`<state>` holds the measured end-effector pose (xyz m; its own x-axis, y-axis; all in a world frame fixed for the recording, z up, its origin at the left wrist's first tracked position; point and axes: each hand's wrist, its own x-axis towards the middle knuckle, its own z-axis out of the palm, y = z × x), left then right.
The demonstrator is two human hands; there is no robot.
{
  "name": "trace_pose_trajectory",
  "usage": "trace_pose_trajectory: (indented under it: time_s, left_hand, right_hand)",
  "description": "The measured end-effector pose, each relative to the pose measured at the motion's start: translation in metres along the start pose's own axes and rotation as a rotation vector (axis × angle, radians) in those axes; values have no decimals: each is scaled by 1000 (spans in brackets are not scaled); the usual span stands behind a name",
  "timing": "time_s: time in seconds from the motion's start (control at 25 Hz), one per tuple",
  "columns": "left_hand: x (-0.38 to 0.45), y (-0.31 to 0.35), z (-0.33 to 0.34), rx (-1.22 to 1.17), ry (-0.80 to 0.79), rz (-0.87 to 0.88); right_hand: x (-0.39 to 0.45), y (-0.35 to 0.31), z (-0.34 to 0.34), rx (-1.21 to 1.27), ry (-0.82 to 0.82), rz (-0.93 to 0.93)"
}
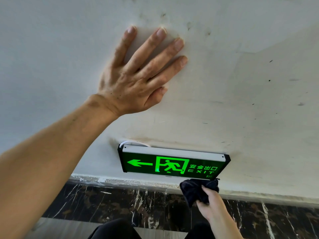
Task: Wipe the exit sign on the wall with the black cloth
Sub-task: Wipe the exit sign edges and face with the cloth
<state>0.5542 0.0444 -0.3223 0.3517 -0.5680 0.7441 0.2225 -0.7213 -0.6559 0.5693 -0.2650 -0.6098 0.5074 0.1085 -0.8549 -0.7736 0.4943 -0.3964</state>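
The right hand (211,202) has its fingers (206,191) closed around the black cloth (195,188), pressing it at the exit sign's (172,163) lower right corner. The left hand (136,75) lies flat on the wall (241,83), fingers spread, holding nothing, well above the sign.

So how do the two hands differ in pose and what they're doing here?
The left hand is spread flat and empty on the white wall, above the exit sign; the right hand is closed around the black cloth, just below the sign's lower right corner. Both are bare.
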Motion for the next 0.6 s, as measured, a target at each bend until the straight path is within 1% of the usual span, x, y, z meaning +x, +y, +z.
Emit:
trace_pose_trajectory:
  time_s: [0.2, 0.36, 0.6]
  left_hand:
    - [0, 1, 1, -25, 8, -11]
    - [1, 1, 0, -43, 4, -21]
    - [3, 3, -1, -94, 8, -36]
  right_hand:
    - [-1, 31, 33, 69, -38, 76]
    - [-14, 70, 62, 26, -83, 155]
    - [-38, 114, 101, -66, -188, 193]
